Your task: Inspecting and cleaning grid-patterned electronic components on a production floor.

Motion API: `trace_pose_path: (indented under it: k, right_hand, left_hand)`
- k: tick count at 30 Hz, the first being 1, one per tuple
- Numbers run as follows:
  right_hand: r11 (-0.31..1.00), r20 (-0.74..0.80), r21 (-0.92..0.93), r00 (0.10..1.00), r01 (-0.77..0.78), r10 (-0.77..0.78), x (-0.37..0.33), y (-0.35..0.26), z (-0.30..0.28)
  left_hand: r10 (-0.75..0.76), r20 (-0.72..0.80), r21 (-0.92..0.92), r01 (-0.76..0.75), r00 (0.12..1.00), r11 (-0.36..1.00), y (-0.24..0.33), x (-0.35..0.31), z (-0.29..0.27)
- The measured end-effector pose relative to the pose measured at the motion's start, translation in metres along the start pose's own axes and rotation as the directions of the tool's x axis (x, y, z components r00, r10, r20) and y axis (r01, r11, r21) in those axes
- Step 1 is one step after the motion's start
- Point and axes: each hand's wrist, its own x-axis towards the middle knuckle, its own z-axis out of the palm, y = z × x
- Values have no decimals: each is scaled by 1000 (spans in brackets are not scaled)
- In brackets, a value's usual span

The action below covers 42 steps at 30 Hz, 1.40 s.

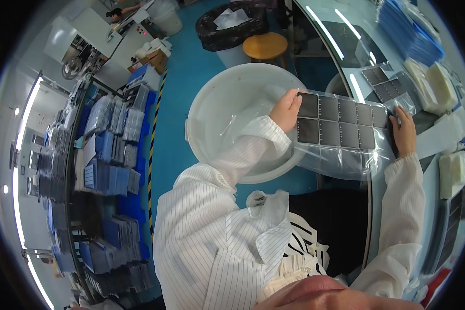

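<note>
Between my hands is a sheet of dark grey square panels [329, 133], laid out in two rows with clear plastic film [341, 161] around and below it. My left hand [285, 110] pinches its left edge, thumb on top, over the rim of a big white round tub [206, 147]. At the opposite end, my right hand [404, 132] grips the right edge above the glass-topped bench. Most of the fingers beneath the sheet are hidden. A smaller piece with similar dark panels [390, 89] lies in clear film on the bench, just beyond my right hand.
On the bench [377, 191] are blue stacked sheets [411, 31] and pale yellow blocks [433, 85]. A wooden stool [265, 47] and a black-lined bin [227, 31] stand beyond the tub. Racks of blue, film-wrapped stacks [113, 175] line the left side, behind a yellow-black floor stripe [156, 126].
</note>
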Motion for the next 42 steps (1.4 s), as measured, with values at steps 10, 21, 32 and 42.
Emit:
trace_pose_path:
  k: [10,21,32,42]
  right_hand:
    - [947,-299,269,919,-177,257,18,24,6]
    - [890,-447,390,797,-237,407,25,-26,-43]
    - [903,-533,325,734,-282,421,18,-7,-55]
    - [980,-712,118,674,-158,194,36,-30,-66]
  left_hand:
    - [-43,57,-70,47,997,996,20,-1,7]
    - [36,73,-207,-20,997,978,17,14,53]
    - [133,-43,-62,-136,990,989,24,54,45]
    - [63,157,-344,-5,986,939,25,58,89]
